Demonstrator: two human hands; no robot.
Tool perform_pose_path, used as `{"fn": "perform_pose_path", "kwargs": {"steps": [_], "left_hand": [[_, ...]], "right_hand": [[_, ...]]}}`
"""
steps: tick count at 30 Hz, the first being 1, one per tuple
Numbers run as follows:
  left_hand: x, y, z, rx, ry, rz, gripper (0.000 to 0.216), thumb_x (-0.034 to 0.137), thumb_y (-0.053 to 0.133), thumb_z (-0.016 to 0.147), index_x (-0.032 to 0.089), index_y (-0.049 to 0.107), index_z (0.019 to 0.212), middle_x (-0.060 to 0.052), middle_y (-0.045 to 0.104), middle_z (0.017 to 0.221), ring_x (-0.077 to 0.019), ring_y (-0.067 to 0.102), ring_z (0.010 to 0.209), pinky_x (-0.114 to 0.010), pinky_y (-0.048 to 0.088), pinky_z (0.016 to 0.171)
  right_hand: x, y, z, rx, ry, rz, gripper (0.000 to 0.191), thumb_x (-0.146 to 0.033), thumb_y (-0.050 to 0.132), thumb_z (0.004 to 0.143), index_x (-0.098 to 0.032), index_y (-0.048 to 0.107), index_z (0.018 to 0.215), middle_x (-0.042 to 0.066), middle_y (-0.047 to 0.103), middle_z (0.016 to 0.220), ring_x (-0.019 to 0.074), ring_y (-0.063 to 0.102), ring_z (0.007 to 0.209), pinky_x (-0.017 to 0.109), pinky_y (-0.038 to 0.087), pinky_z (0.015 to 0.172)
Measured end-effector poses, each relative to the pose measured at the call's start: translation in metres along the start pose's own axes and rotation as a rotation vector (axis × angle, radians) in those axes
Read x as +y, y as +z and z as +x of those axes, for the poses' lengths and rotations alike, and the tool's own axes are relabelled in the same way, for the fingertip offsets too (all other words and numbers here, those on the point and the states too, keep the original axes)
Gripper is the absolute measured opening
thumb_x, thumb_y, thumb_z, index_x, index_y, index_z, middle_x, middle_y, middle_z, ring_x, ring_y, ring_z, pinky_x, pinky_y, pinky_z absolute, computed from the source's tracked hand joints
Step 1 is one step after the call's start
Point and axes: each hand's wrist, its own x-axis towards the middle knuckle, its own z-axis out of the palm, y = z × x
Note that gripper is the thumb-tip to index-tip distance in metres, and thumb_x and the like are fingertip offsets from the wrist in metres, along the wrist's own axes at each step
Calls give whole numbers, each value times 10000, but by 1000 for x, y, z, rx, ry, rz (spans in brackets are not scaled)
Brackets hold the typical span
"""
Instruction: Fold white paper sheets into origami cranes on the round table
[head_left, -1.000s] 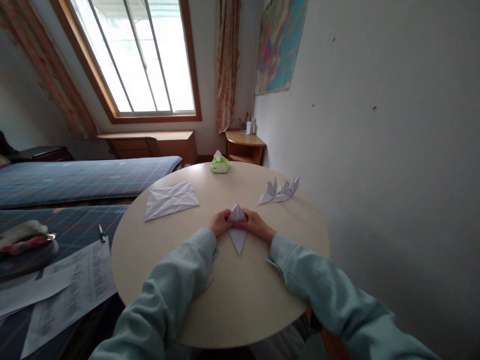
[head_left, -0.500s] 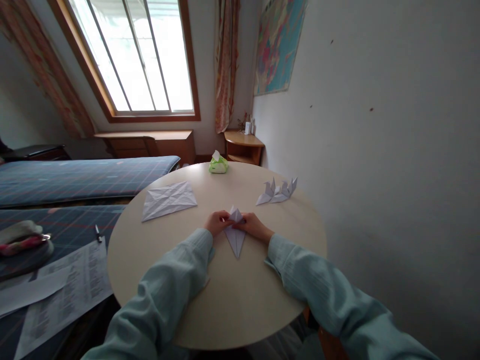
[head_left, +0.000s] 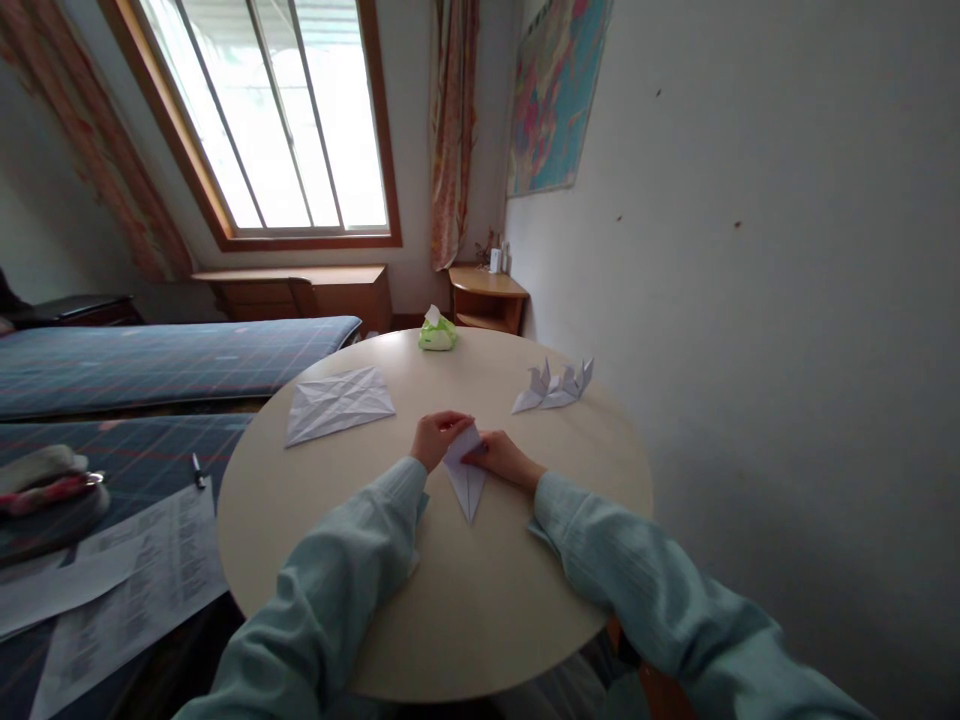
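Pale blue-green sleeves (head_left: 330, 570) reach forward from the bottom corners over a round cream table (head_left: 510, 600). At the left, beside the table, printed sheets (head_left: 150, 560) lie on a dark plaid mattress (head_left: 165, 455), with a pen (head_left: 198, 472) at their upper corner and a soft pouch (head_left: 52, 505) nearby. Near the table's middle is a white folded paper kite (head_left: 466, 485), its long point aimed toward the wearer and a crease running down its centre. The right hand (head_left: 507, 459) pinches its right edge between thumb and fingers; the left hand (head_left: 437, 438) has its fingers drawn together on the far tip. Beyond the hands, a creased white sheet (head_left: 339, 404) lies flat to the left, and two folded paper swans (head_left: 553, 387) stand close together to the right. A green tissue pack (head_left: 437, 336) sits near the table's far edge. Farther back are a second plaid mattress (head_left: 180, 360), a wooden corner stand (head_left: 489, 285), a colourful map (head_left: 559, 105) on the right wall and a bright wood-framed window (head_left: 274, 130).
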Motion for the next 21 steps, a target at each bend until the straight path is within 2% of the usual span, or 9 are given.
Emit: {"fn": "perform_pose_path", "kwargs": {"steps": [6,9,11,15,19,21], "left_hand": [[-3,-1,2,-34,13,-9,262,370,578,660,121,654,686,-24,638,628,-108,544,575,-202,421,537],[-11,-8,0,-188,30,21,273,349,586,657,129,651,805,-42,651,736,-114,562,645,-200,429,567],[-20,-15,-4,-299,57,150,342,300,650,591,155,635,901,-36,644,782,-114,557,663,-184,411,537],[-38,-25,-14,-343,88,394,178,300,622,626,147,660,708,-16,590,680,-80,495,555,-176,377,491],[-41,-24,-16,-319,92,480,193,307,539,711,147,648,705,5,556,619,-78,467,535,-183,372,512],[-39,-21,-15,-293,84,514,211,300,484,756,160,638,789,8,565,628,-87,474,554,-191,376,537]], "right_hand": [[2,1,0,14,-10,-1,81,-217,618,655,-139,638,650,-8,605,625,118,523,584,208,383,556],[0,2,-3,32,-79,-41,91,-230,595,693,-154,644,700,12,620,722,125,540,655,218,401,617],[-4,2,-6,60,-135,-98,110,-234,563,727,-166,643,759,30,616,785,128,542,706,223,404,652],[-8,-1,-15,53,-207,-181,110,-210,535,747,-172,631,786,39,596,788,126,530,739,215,398,662],[-5,-9,-15,72,-67,-139,107,-234,558,722,-138,599,696,10,569,644,104,500,590,202,378,554],[-2,-12,-13,113,27,-101,126,-239,526,747,-134,595,762,2,568,620,100,500,563,203,377,543]]}}
